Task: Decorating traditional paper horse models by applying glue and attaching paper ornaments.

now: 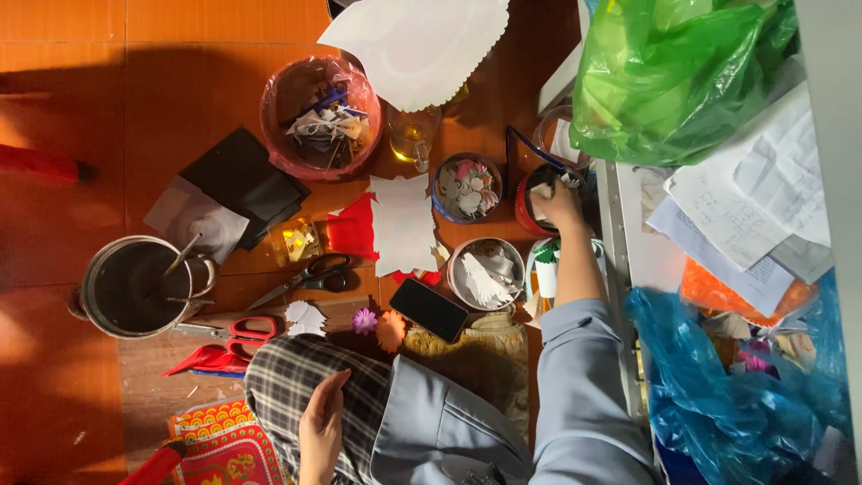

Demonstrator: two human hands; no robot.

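My right hand (558,205) reaches forward into a red round container (523,214), fingers closed around a dark piece inside it; what exactly it grips is hard to tell. My left hand (321,429) rests open on my plaid-covered knee (285,382), holding nothing. Between the hands lie a black phone (428,309), a small purple paper flower (364,321) and an orange paper flower (390,330). Two round tins hold paper cut-outs, one blue-rimmed (466,187) and one silver (486,273). A white cut paper sheet (401,224) lies over red paper (353,226).
On the orange floor: a metal pot with sticks (139,286), black-handled scissors (305,279), red-handled scissors (235,328), a pink-lined bin of scraps (320,115), a glass jar (412,136). A shelf at right carries papers (754,207), a green bag (673,76) and a blue bag (727,377).
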